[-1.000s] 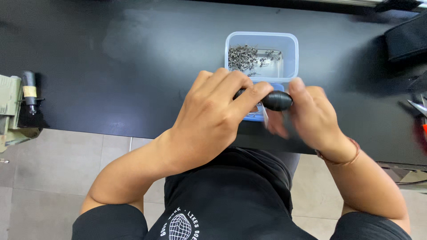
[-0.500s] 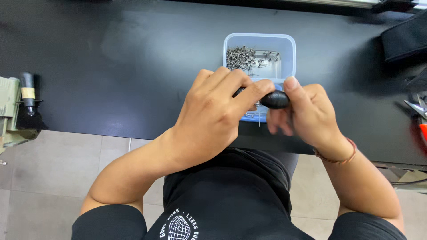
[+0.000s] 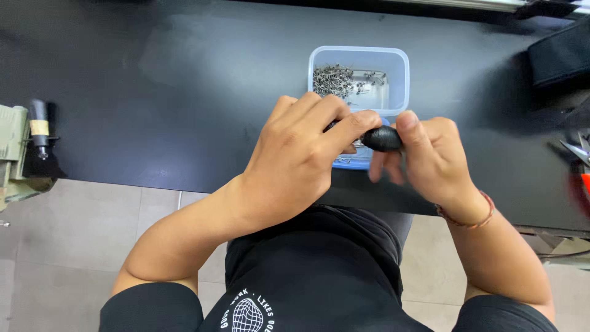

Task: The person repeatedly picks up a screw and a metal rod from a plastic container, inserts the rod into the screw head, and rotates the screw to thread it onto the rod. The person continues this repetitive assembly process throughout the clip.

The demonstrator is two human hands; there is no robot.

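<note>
At the left edge of the black table (image 3: pixel 153 92) a dark tool with a tan band (image 3: pixel 39 126) stands in a pale green holder (image 3: pixel 12 154), untouched. Toward the middle of the near edge, the left hand (image 3: pixel 295 163) is curled shut around the hidden end of a small black oval piece (image 3: pixel 382 138), its forefinger laid along the top. Behind the hands, a clear blue-tinted plastic tub (image 3: pixel 393 61) sits on the table, holding a heap of small metal parts (image 3: pixel 335 80) in its left half. The right hand (image 3: pixel 430 157) meets the oval piece from the other side: since a second ago its thumb has slid up onto the rounded end, so thumb and fingers now pinch it, where before the fingers hung looser below. The piece itself has hardly shifted, staying above the tub's near rim. That suggests both hands now work it together. At the right edge lie a dark pouch (image 3: pixel 559 55) and metal blades beside something red.
</note>
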